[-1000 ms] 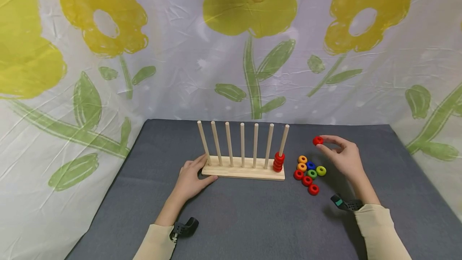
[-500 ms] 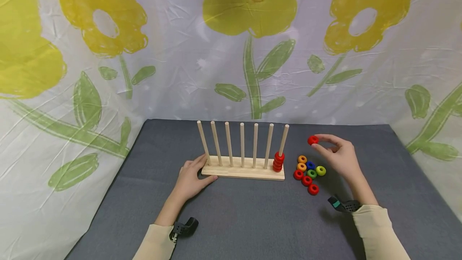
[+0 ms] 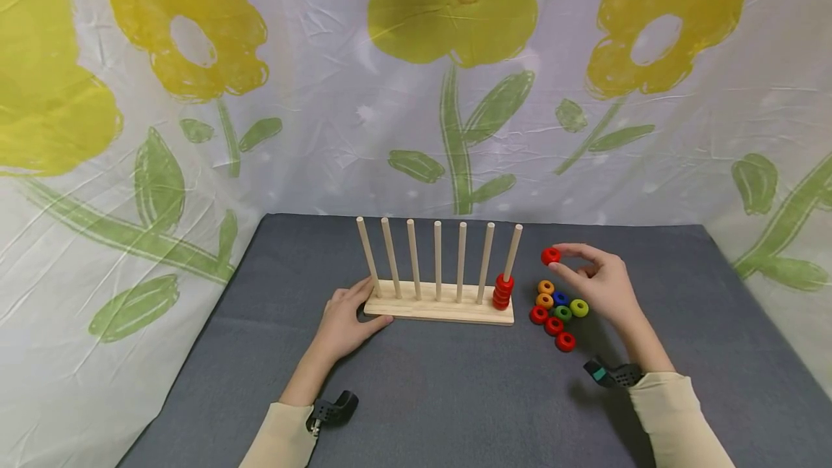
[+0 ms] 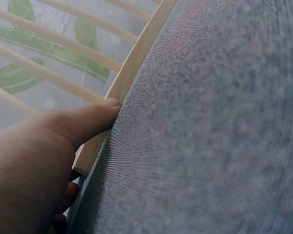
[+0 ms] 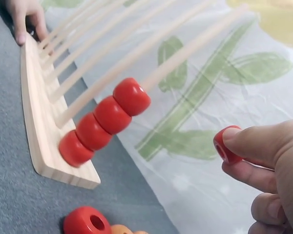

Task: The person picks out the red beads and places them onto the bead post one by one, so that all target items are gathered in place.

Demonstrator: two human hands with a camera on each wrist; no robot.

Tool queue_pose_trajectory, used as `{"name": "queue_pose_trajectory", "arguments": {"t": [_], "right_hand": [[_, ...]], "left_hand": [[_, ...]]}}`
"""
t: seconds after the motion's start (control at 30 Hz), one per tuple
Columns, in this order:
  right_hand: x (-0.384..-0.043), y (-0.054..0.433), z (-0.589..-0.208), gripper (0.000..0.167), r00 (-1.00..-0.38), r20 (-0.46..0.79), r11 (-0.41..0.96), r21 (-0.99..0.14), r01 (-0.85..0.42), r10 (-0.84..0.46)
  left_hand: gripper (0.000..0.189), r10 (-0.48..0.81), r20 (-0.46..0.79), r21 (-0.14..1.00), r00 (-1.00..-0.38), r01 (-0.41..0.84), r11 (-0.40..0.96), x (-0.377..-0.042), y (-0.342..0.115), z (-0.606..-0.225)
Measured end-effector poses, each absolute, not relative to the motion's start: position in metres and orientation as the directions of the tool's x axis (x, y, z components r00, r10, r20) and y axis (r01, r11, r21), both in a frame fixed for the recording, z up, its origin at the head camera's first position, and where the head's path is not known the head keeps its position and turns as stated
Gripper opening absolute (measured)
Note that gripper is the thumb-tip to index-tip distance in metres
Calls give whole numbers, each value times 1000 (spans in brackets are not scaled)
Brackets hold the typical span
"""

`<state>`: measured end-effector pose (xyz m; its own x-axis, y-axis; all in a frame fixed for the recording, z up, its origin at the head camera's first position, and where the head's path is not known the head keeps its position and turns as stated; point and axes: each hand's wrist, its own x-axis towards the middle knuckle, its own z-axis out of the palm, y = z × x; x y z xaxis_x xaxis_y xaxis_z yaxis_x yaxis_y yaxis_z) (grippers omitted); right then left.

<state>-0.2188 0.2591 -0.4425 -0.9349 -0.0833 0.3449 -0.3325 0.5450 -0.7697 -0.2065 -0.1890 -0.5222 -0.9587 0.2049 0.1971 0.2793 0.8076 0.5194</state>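
A wooden peg stand with several upright pegs sits near the middle of the table. Its rightmost peg carries a short stack of red beads; the other pegs are bare. At the stand's left end my left hand grips the base, thumb along the front edge and fingers behind. My right hand pinches a red bead between thumb and forefinger. It holds the bead in the air, right of the loaded peg, with the bead's hole partly visible in the right wrist view.
Loose beads lie right of the stand: red ones, orange ones, a blue one, a green one and a yellow-green one. A dark grey cloth covers the table. Behind hangs a flower-printed curtain.
My right hand has moved left with the red bead, bringing it closer to the rightmost peg. The left hand and the stand have stayed in place.
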Motion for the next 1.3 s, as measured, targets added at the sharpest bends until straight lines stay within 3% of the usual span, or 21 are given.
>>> {"name": "queue_pose_trajectory", "arguments": {"t": [0.63,1.3], "right_hand": [[-192,230,-400,30,-927,351,508,-780,-366,-130],[-189,228,-395,31,-909,391,519,-752,-407,-145]], "left_hand": [[87,207,198,523,-958,282,804,-207,-189,-523],[86,206,200,528,-958,282,801,-206,-189,-521]]}}
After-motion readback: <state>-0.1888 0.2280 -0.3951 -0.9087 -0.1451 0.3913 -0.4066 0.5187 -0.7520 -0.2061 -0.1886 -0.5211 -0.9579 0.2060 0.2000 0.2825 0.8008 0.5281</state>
